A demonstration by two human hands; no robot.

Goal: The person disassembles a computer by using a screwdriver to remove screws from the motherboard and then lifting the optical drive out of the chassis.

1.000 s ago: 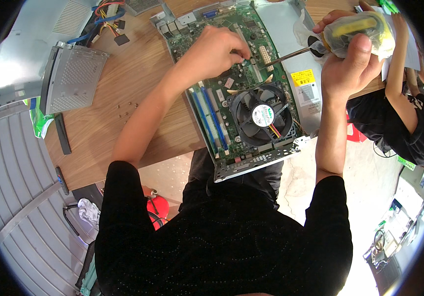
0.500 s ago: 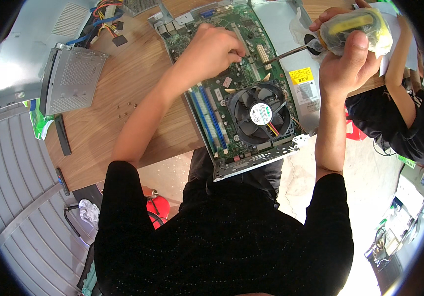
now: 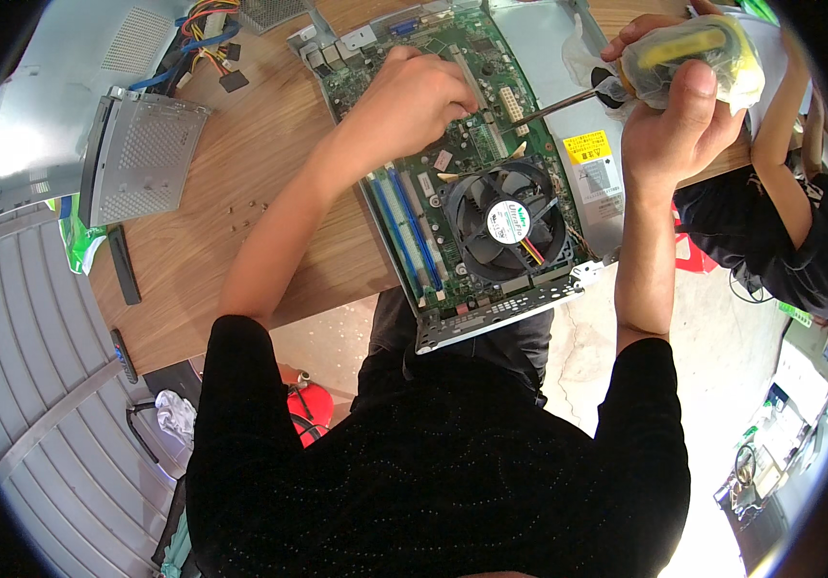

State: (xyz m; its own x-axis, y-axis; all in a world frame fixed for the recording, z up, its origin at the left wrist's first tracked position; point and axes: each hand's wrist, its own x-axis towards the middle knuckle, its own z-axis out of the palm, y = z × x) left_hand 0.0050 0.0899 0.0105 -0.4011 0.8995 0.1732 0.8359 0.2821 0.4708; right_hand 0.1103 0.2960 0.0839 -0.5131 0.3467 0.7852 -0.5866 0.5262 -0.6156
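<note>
A green motherboard (image 3: 494, 60) sits in an open metal computer case (image 3: 553, 72) at the table's near edge. My left hand (image 3: 423, 99) is over the board's upper middle, fingers curled and pinched beside a long pale slot. Whatever they pinch is hidden. In my right hand (image 3: 669, 135) is a yellow electric screwdriver (image 3: 693, 60) wrapped in clear plastic. Its long thin shaft (image 3: 563, 104) points left and down to the board, near a white connector (image 3: 513, 109). Whether the tip touches, I cannot tell. Nearer to me, a black cooling fan (image 3: 472, 246) is on the board.
Blue-edged memory slots (image 3: 414, 229) run left of the fan. Small screws (image 3: 248, 206) lie on the wooden table (image 3: 240, 144). Metal case parts (image 3: 144, 154) and coloured cables (image 3: 204, 43) are at the far left. Another person's arm (image 3: 782, 144) reaches in at the right.
Both hands keep nearly the same places. The electric screwdriver and my right hand have shifted very slightly left, and my left fingers have moved a little.
</note>
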